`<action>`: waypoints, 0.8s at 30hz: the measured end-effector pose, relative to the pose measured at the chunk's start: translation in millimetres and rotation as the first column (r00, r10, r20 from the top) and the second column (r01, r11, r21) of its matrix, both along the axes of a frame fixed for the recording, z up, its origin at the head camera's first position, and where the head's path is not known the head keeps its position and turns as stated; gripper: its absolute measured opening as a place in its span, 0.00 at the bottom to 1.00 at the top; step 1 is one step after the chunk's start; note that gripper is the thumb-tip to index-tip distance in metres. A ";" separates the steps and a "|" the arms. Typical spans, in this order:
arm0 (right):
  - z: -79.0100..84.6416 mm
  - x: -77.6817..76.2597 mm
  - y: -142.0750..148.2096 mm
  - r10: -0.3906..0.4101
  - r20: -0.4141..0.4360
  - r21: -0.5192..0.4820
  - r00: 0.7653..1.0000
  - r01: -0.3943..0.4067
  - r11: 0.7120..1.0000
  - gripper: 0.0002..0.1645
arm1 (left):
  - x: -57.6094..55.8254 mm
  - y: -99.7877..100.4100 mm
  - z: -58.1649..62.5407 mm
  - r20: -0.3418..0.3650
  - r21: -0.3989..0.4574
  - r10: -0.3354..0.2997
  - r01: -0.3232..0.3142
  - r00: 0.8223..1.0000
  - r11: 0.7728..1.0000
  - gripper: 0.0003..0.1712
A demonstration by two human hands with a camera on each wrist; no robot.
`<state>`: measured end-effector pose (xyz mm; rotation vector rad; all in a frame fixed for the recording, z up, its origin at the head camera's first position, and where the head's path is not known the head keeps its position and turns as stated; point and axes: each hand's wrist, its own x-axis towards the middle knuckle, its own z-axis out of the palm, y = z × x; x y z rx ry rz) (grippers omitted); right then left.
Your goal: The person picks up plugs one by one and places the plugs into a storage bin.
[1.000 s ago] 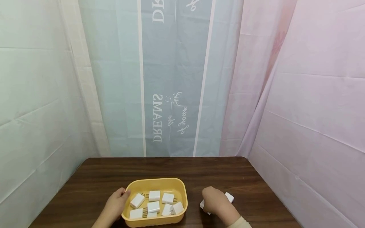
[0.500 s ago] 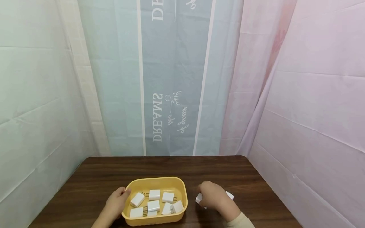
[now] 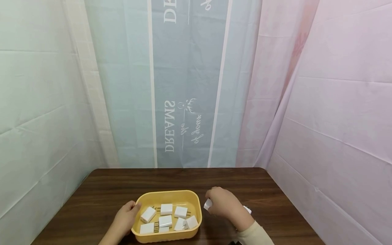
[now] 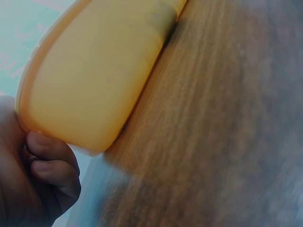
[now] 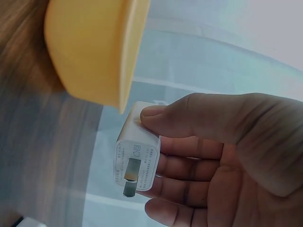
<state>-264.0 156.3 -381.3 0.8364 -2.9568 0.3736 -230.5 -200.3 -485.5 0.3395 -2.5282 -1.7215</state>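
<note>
A yellow plastic basket (image 3: 166,195) stands on the table, with several white charger plugs (image 3: 165,221) lying loose in it. My left hand (image 3: 125,217) grips its left rim, thumb over the edge; the left wrist view shows curled fingers (image 4: 54,161) against the outer wall. Just right of the basket, my right hand (image 3: 225,204) pinches a white charger plug (image 5: 137,146) between thumb and fingers. In the right wrist view its two flat metal prongs point toward the camera, and the basket's wall (image 5: 90,52) is close by.
Another white charger plug (image 3: 247,209) lies on the dark wooden table (image 3: 275,217), partly behind my right wrist. Fabric curtains (image 3: 190,85) hang at the back and along both sides.
My right hand has lifted the charger plug off the table and moved it left toward the basket. The left hand stays on the rim.
</note>
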 end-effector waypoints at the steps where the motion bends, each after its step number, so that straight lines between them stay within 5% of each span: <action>1: 1.8 -0.4 -1.9 0.006 -0.002 -0.001 1.000 -0.006 1.000 0.13 | -0.1 0.0 -0.1 0.000 -0.002 0.000 0.000 1.000 1.000 0.17; 24: 14.3 -6.9 -53.1 0.059 -0.006 0.042 0.998 -0.059 0.997 0.14 | 0.7 1.2 -0.8 -0.008 -0.019 0.018 -0.019 1.000 1.000 0.17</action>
